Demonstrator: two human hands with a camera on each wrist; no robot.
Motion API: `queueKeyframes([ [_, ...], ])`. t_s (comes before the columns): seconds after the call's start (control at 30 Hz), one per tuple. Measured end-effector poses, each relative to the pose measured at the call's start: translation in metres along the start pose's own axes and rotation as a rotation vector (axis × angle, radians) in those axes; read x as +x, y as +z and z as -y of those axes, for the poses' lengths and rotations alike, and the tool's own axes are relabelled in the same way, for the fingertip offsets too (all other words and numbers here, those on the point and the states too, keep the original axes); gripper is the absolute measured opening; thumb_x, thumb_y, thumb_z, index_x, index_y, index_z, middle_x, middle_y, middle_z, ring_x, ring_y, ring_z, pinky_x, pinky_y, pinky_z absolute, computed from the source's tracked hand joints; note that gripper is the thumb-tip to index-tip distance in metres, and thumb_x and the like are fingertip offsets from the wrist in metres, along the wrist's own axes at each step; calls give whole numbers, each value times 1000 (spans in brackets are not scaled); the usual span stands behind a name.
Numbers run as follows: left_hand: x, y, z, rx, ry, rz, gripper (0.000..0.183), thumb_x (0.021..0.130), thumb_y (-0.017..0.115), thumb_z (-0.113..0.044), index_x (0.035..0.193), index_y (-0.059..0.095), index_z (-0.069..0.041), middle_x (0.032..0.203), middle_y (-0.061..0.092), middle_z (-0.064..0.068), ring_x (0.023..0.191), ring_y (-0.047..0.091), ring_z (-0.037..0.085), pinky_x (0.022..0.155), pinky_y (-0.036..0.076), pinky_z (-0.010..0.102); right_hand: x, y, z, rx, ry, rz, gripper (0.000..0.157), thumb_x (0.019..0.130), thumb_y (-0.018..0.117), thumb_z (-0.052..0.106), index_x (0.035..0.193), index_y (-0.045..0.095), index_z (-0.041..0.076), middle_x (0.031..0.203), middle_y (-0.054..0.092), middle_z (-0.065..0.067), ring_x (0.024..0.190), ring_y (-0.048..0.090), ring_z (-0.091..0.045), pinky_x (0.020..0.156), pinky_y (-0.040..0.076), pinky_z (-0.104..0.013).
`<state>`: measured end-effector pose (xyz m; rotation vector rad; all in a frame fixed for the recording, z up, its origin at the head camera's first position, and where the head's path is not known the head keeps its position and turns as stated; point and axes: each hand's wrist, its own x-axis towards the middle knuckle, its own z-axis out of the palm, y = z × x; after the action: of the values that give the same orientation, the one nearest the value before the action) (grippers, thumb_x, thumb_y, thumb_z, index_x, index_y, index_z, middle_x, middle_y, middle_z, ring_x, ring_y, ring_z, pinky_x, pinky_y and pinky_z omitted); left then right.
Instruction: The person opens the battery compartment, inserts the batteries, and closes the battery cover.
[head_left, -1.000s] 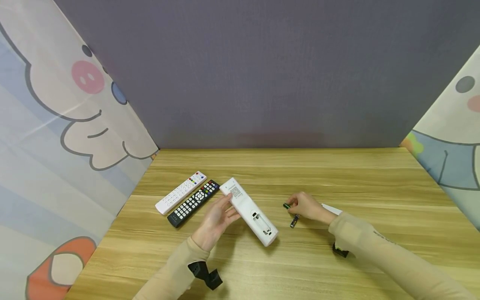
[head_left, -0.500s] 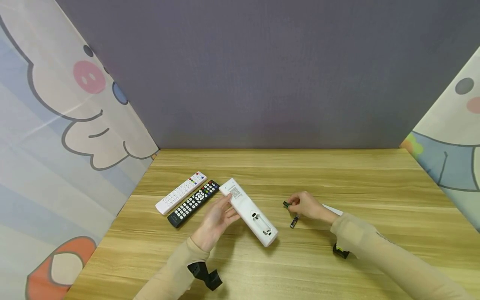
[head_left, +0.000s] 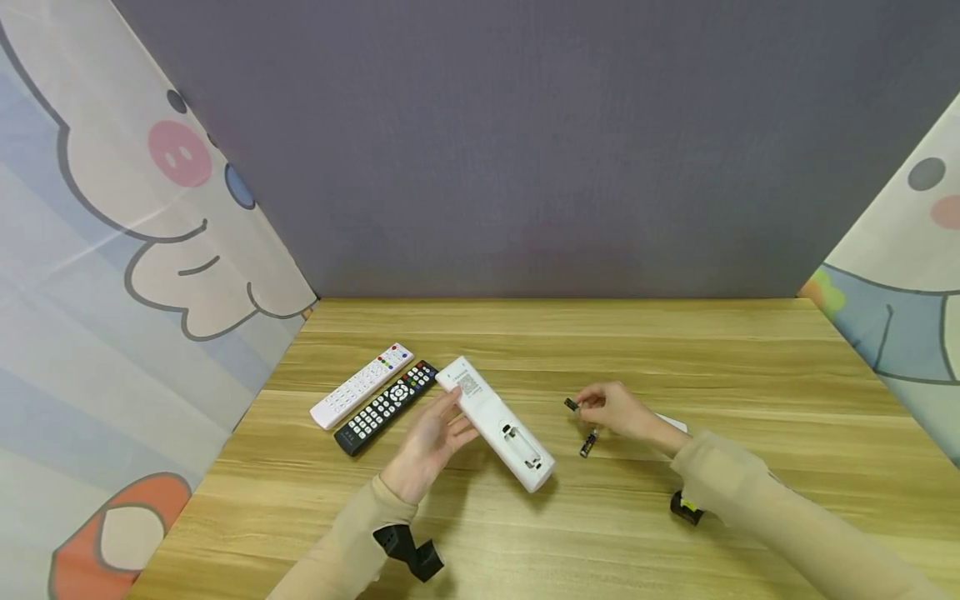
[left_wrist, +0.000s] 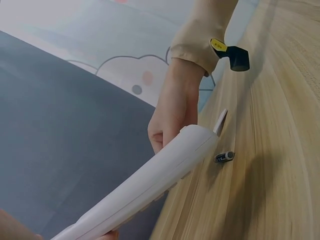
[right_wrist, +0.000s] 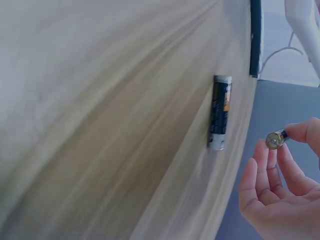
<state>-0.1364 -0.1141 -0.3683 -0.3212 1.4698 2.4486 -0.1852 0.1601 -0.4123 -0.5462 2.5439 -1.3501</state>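
My left hand [head_left: 427, 442] holds a white remote control [head_left: 491, 421] tilted above the table, its back facing up. The battery compartment [head_left: 522, 447] in that back is uncovered, with bare contacts showing. Between thumb and fingertips, my right hand [head_left: 617, 410] pinches a small battery [right_wrist: 276, 139], whose end faces the right wrist camera. A second battery [head_left: 588, 443], dark with pale ends, lies on the wood just below that hand. Behind the right wrist, a flat white piece [head_left: 672, 422] is partly hidden. In the left wrist view the remote covers the right fingertips.
On the left of the wooden table [head_left: 720, 358] lie a white remote [head_left: 362, 385] and a black remote [head_left: 386, 407], side by side with buttons up. A grey panel [head_left: 555, 150] rises at the table's back edge. Printed cloth [head_left: 150, 275] hangs along the sides.
The battery in my right fingers has turned slightly and lifted a little, while the right forearm has shifted slightly right. My left hand and the white remote have barely moved.
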Motion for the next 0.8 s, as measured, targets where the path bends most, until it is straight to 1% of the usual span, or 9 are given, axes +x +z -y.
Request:
queueKeyframes([
  [0.13,0,0,-1,-12,-3,-1,42,94,41,-17,130,31,1,110,51,12,88,58,21,88,47,38,-4,-1,6,28,3,-1,23,79,56,2,98,59,-9,83,59,-9,73,52,-14,58,49,-20],
  [0.37,-1,0,-2,-43,-11,3,44,94,42,-18,131,28,1,111,49,14,88,58,22,90,46,40,-12,-1,19,58,-4,-12,25,78,57,4,100,59,-9,90,61,-14,77,55,-15,63,51,-20],
  [0.6,-1,2,-3,-83,-19,-2,44,93,43,-17,131,29,-1,108,49,13,87,58,23,89,47,40,-20,2,34,79,-21,-21,24,76,58,3,98,60,-7,85,62,-10,74,56,-14,61,51,-20],
  [0.8,0,3,-3,-104,-19,-17,43,92,45,-16,129,31,-1,108,48,14,84,59,22,84,50,37,-28,8,46,83,-54,-52,23,76,59,3,97,61,-6,85,63,-12,72,55,-14,60,51,-20],
])
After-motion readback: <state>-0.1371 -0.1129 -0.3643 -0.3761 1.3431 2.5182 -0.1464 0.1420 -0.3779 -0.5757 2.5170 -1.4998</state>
